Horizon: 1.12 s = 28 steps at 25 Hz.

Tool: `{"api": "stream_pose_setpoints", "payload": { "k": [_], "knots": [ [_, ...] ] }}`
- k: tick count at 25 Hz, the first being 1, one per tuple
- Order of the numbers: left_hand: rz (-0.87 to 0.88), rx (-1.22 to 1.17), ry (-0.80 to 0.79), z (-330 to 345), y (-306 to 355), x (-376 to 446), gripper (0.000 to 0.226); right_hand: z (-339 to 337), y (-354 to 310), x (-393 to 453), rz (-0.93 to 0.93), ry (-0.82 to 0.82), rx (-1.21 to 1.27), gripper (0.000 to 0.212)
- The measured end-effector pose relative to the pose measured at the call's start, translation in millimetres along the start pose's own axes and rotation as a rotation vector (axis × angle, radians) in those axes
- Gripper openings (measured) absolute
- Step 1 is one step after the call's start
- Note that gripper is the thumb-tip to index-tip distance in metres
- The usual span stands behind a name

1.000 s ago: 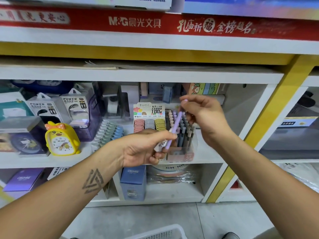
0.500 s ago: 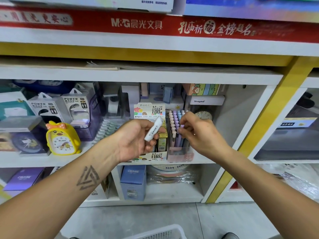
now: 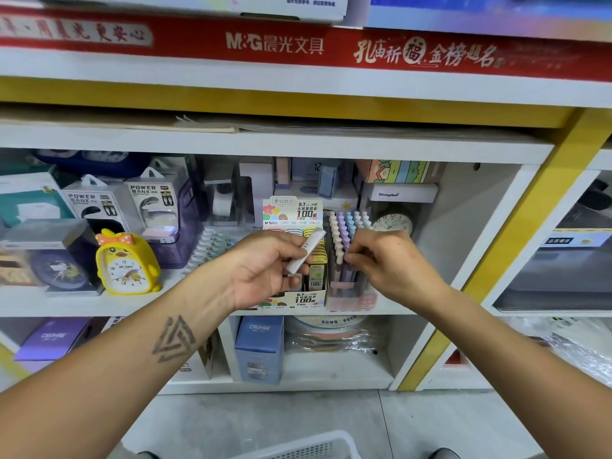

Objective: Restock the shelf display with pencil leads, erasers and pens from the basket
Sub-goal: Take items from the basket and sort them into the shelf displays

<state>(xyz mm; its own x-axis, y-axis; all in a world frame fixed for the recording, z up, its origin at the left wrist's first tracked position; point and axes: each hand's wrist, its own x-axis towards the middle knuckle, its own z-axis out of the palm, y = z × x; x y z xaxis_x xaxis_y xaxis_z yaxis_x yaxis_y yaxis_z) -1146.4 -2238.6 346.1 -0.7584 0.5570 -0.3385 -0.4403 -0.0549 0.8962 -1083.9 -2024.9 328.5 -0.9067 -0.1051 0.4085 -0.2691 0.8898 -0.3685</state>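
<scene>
The white shelf [image 3: 82, 303] carries the pencil-lead display box [image 3: 294, 213] and, at its 3 o'clock, the clear pen holder [image 3: 351, 296]. The left hand [image 3: 265, 270] pinches a pale tube [image 3: 304, 253], tilted toward 1 o'clock, before the box. The right hand [image 3: 394, 263] curls its fingertips, seemingly pinching a pen [image 3: 339, 260] in the holder.

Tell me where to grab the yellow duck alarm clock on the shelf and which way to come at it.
Probably grip the yellow duck clock around its rounded body, thumb on one side and fingers on the other, just below the orange bow. Come from the front, slightly above: it stands upright near the shelf edge, with a boxed item close on its left and a purple basket behind, so the front is the open side.
</scene>
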Motion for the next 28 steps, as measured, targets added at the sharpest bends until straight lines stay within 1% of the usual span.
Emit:
{"api": "stream_pose_setpoints", "payload": {
  "k": [2, 4, 6, 8, 9, 10, 12, 14, 15, 16, 18, 19, 20, 21, 23, 26, 28],
  "knots": [
    [0.026, -0.029, 0.034, -1, -1, 1, 0.028, -2, 0, 2, -0.052, -0.003, -0.131, 0.012],
    [0.046, -0.073, 0.037, -4, -1, 1, 0.035, -3, -7, 6, -0.067, 0.057, -0.116, 0.014],
    [0.053, -0.080, 0.029, -5, 0, -1, 0.037, -2, -18, 10, 0.028, 0.127, 0.102, 0.019],
    [0.044, -0.054, 0.011, -6, 2, -3, 0.034, 1, -30, 17, 0.098, 0.051, 0.388, 0.032],
    [0.037, -0.049, -0.005, -8, 4, -4, 0.032, 4, -36, 22, 0.095, 0.004, 0.474, 0.033],
    [0.027, -0.057, -0.020, -11, 6, -6, 0.031, 7, -41, 26, 0.084, -0.023, 0.528, 0.031],
    [0.024, -0.090, -0.033, -20, 12, -10, 0.030, 11, -50, 35, 0.087, -0.022, 0.607, 0.025],
    [0.073, -0.063, 0.020, -34, 19, -13, 0.025, 17, -59, 44, 0.092, 0.015, 0.668, 0.022],
    [0.119, 0.016, 0.102, -43, 22, -13, 0.022, 21, -62, 49, 0.089, 0.034, 0.674, 0.020],
    [0.176, 0.168, 0.229, -54, 24, -11, 0.019, 24, -65, 53, 0.084, 0.049, 0.666, 0.018],
    [0.296, 0.629, 0.497, -83, 26, -6, 0.016, 35, -69, 62, 0.057, 0.067, 0.590, 0.014],
    [0.337, 0.840, 0.548, -96, 26, -6, 0.016, 41, -70, 67, 0.037, 0.080, 0.511, 0.015],
    [0.351, 1.010, 0.544, -106, 24, -7, 0.019, 47, -71, 71, 0.022, 0.099, 0.414, 0.016],
    [0.340, 1.141, 0.519, -116, 21, -8, 0.026, 53, -73, 74, 0.015, 0.121, 0.318, 0.017],
    [0.329, 1.329, 0.442, -128, 13, -10, 0.042, 60, -77, 80, -0.009, 0.150, 0.166, 0.019],
    [0.373, 1.540, 0.241, -129, -1, -12, 0.056, 72, -80, 85, -0.058, 0.109, -0.038, 0.018],
    [0.348, 1.621, 0.144, -128, -7, -11, 0.061, 80, -79, 88, -0.042, 0.063, -0.106, 0.017]
  ]
}}
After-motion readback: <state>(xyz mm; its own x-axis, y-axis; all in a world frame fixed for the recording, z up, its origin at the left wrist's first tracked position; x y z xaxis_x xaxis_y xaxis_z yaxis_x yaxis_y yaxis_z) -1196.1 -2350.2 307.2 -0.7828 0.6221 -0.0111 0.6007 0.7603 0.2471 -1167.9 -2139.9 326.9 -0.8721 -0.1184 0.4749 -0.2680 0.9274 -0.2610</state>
